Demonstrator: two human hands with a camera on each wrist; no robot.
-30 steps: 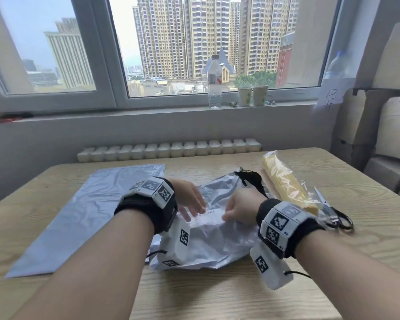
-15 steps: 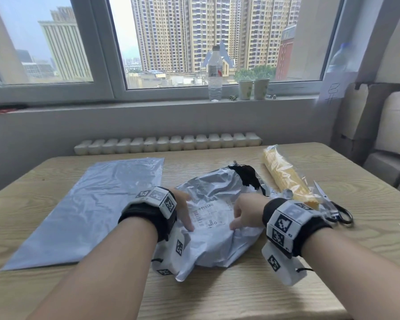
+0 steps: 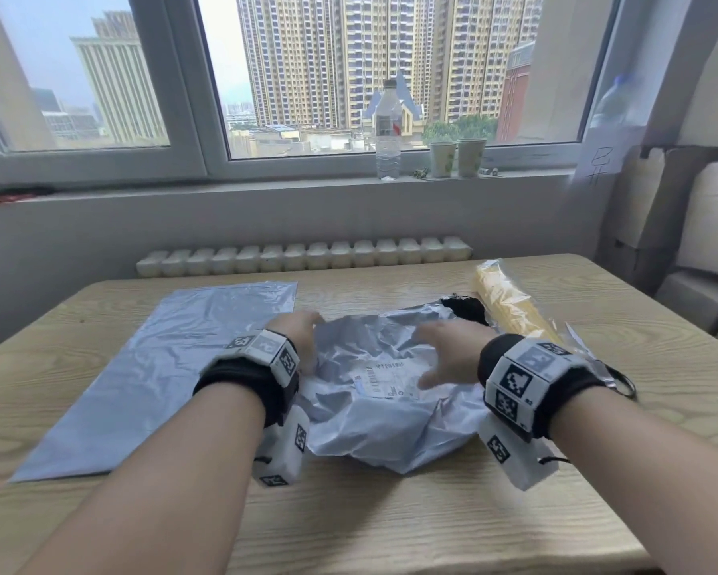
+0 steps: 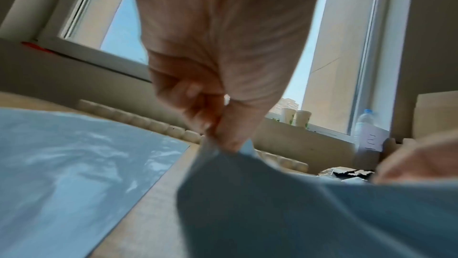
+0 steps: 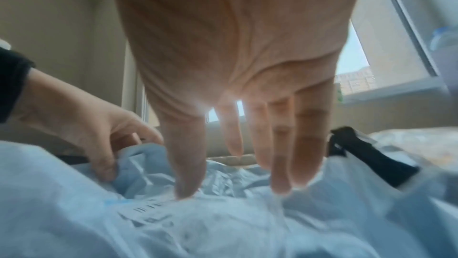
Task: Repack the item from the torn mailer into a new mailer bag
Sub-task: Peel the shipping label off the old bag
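Barely begun: the item has yet to leave the torn mailer

Still bulging, the torn mailer (image 3: 390, 392) lies crumpled on the table (image 3: 390, 524), its printed label facing up. The item is judged to be inside it yet; black material (image 3: 465, 307) shows at the ripped far corner, though whether that is the item or the bag's lining cannot be told. The left hand (image 4: 213, 90) pinches the mailer's far left edge between thumb and curled fingers. The right hand (image 5: 235, 78) is spread with straight fingers, its tips on the plastic just beyond the label, gripping nothing.

Left of the torn mailer, the new mailer bag (image 3: 162, 367) lies flat and looks unopened. To the torn mailer's right lies a yellow packet (image 3: 510, 305); scissors (image 3: 614, 375) lie just nearer than that.

Everything remains: drawing the item out, opening the new bag, sliding the item in, and sealing it
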